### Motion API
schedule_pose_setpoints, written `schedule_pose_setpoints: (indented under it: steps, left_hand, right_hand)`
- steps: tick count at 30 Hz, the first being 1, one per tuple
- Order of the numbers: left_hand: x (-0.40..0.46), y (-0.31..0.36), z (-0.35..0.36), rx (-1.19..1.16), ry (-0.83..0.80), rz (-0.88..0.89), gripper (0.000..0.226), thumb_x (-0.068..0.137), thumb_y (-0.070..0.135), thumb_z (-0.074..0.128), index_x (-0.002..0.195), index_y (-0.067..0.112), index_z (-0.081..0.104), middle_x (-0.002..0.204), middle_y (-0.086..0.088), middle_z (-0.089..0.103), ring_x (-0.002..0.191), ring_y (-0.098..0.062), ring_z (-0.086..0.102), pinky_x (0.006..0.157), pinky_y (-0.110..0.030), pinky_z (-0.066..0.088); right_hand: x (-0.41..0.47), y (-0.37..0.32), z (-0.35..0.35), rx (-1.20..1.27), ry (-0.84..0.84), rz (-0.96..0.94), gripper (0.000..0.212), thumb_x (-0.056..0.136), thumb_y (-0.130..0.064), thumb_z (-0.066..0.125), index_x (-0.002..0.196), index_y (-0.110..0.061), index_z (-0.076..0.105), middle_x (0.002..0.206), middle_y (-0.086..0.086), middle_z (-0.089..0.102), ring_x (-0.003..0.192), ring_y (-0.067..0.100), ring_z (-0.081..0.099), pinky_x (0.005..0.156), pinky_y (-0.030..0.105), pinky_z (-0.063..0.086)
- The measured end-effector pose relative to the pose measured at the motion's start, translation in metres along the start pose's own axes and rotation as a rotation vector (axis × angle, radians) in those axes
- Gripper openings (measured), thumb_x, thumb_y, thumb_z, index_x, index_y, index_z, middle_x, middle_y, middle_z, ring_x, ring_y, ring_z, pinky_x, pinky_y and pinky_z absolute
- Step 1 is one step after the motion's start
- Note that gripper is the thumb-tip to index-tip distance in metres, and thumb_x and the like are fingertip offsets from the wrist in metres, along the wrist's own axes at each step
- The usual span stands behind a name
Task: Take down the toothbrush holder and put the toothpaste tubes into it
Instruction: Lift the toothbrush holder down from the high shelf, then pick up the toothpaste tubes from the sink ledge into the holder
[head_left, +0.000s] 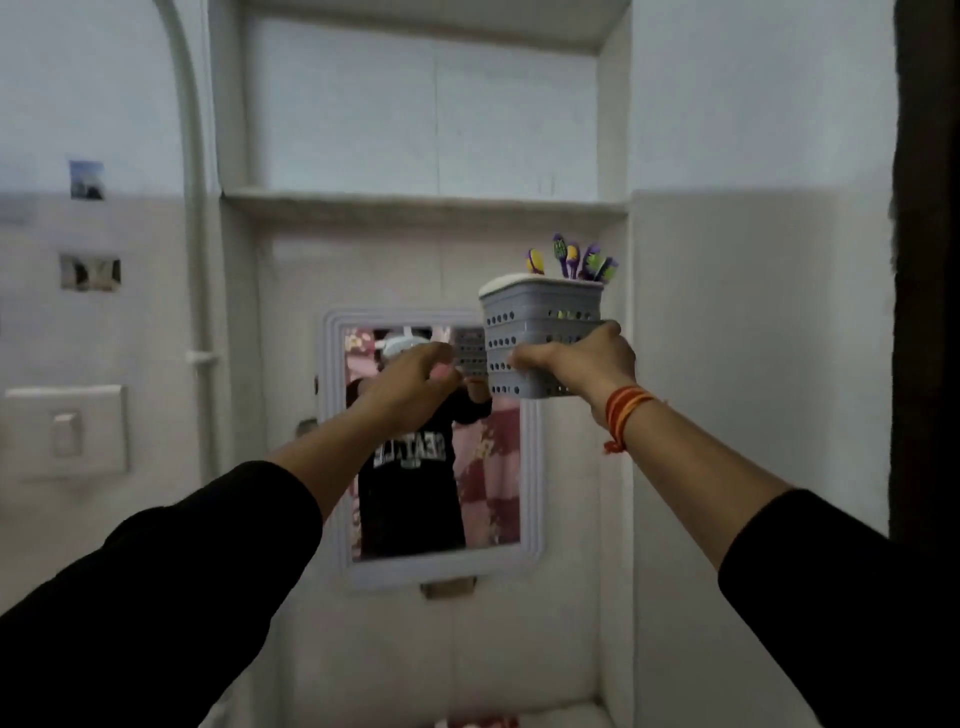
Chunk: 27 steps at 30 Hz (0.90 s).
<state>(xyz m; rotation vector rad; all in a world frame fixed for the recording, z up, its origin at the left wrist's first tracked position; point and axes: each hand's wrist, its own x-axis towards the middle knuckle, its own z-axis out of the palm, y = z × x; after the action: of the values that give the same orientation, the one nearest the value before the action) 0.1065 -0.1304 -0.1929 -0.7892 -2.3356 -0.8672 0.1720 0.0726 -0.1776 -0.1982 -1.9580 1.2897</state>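
Right hand (576, 358) grips toothbrush holder (540, 338), lifted clear of wall; left hand (415, 374) loosely curled, empty. Next: lower holder, find toothpaste.

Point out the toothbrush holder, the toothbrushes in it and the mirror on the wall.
toothbrush holder (540, 317): head view, on its grey perforated front wall.
toothbrushes (571, 260): head view, on the purple and yellow heads above the rim.
mirror (532, 467): head view, on its white frame's right side.

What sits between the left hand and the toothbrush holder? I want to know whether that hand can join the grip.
Nothing solid in the head view: only the mirror behind separates the left hand from the toothbrush holder.
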Motion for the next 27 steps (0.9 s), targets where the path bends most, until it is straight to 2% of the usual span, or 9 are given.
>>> schedule_pose_setpoints:
  steps: [5, 7, 9, 12, 16, 20, 23, 25, 27]
  left_hand:
    - [-0.073, -0.060, 0.066, -0.089, -0.171, -0.156, 0.031, 0.098, 0.028, 0.058, 0.126, 0.016, 0.065, 0.123, 0.002, 0.062, 0.111, -0.016, 0.059, 0.087, -0.028, 0.045]
    - [-0.099, -0.087, 0.101, -0.073, -0.250, -0.216, 0.032, 0.096, 0.025, 0.063, 0.126, 0.018, 0.067, 0.122, 0.005, 0.064, 0.110, -0.011, 0.059, 0.087, -0.024, 0.044]
    - [-0.121, -0.115, 0.139, -0.064, -0.336, -0.272, 0.031, 0.093, 0.025, 0.066, 0.123, 0.018, 0.070, 0.125, 0.003, 0.068, 0.111, -0.014, 0.064, 0.090, -0.027, 0.050]
    - [-0.141, -0.150, 0.194, -0.007, -0.476, -0.348, 0.028, 0.090, 0.026, 0.069, 0.116, 0.017, 0.073, 0.124, -0.003, 0.073, 0.115, -0.019, 0.067, 0.099, -0.028, 0.051]
    - [-0.148, -0.188, 0.266, 0.107, -0.711, -0.396, 0.030, 0.090, 0.017, 0.068, 0.119, 0.010, 0.075, 0.124, -0.007, 0.074, 0.118, -0.021, 0.066, 0.096, -0.017, 0.042]
    - [-0.148, -0.220, 0.331, 0.191, -0.876, -0.448, 0.029, 0.087, 0.015, 0.067, 0.113, 0.007, 0.076, 0.119, -0.012, 0.075, 0.110, -0.028, 0.069, 0.093, -0.028, 0.049]
    - [-0.147, -0.235, 0.374, 0.234, -0.977, -0.427, 0.037, 0.087, 0.033, 0.066, 0.120, 0.016, 0.071, 0.120, -0.013, 0.072, 0.107, -0.029, 0.068, 0.092, -0.035, 0.054]
    - [-0.145, -0.240, 0.397, 0.297, -1.023, -0.339, 0.047, 0.089, 0.042, 0.062, 0.130, 0.020, 0.064, 0.128, -0.011, 0.065, 0.116, -0.032, 0.063, 0.098, -0.040, 0.052]
    - [-0.143, -0.246, 0.417, 0.394, -1.037, -0.254, 0.046, 0.092, 0.044, 0.057, 0.132, 0.022, 0.061, 0.130, -0.010, 0.063, 0.118, -0.031, 0.062, 0.097, -0.042, 0.052]
  right_hand:
    - [-0.061, 0.112, 0.041, -0.005, -0.030, 0.106, 0.114, 0.035, -0.053, 0.096, 0.130, -0.006, 0.053, 0.124, 0.005, 0.066, 0.110, 0.026, 0.068, 0.093, 0.043, 0.062]
    - [-0.084, 0.168, 0.058, -0.035, -0.039, 0.140, 0.126, 0.019, -0.069, 0.094, 0.125, -0.012, 0.058, 0.118, 0.003, 0.069, 0.104, 0.022, 0.070, 0.085, 0.043, 0.066]
    - [-0.105, 0.229, 0.075, -0.069, -0.061, 0.177, 0.131, 0.014, -0.078, 0.089, 0.123, -0.014, 0.058, 0.119, 0.005, 0.067, 0.104, 0.022, 0.070, 0.081, 0.044, 0.067]
    - [-0.142, 0.290, 0.087, -0.095, -0.062, 0.198, 0.119, 0.029, -0.051, 0.098, 0.127, -0.009, 0.048, 0.128, 0.012, 0.057, 0.110, 0.028, 0.066, 0.085, 0.046, 0.064]
    - [-0.185, 0.375, 0.105, -0.104, -0.077, 0.280, 0.113, 0.036, -0.030, 0.104, 0.131, -0.006, 0.046, 0.129, 0.016, 0.057, 0.111, 0.031, 0.065, 0.082, 0.034, 0.057]
    - [-0.227, 0.440, 0.117, -0.069, -0.114, 0.395, 0.119, 0.031, -0.019, 0.107, 0.132, 0.000, 0.047, 0.120, 0.012, 0.056, 0.105, 0.018, 0.058, 0.084, 0.028, 0.050]
    - [-0.248, 0.473, 0.125, -0.044, -0.152, 0.423, 0.122, 0.026, -0.003, 0.107, 0.131, 0.006, 0.046, 0.115, 0.005, 0.052, 0.105, 0.020, 0.060, 0.081, 0.013, 0.052]
    - [-0.259, 0.492, 0.131, -0.005, -0.181, 0.457, 0.124, 0.023, 0.000, 0.107, 0.130, 0.007, 0.044, 0.114, 0.001, 0.054, 0.104, 0.024, 0.063, 0.078, -0.004, 0.050]
    - [-0.265, 0.506, 0.132, 0.036, -0.253, 0.479, 0.131, 0.021, -0.013, 0.109, 0.132, 0.001, 0.041, 0.118, -0.001, 0.055, 0.104, 0.015, 0.064, 0.084, 0.001, 0.055]
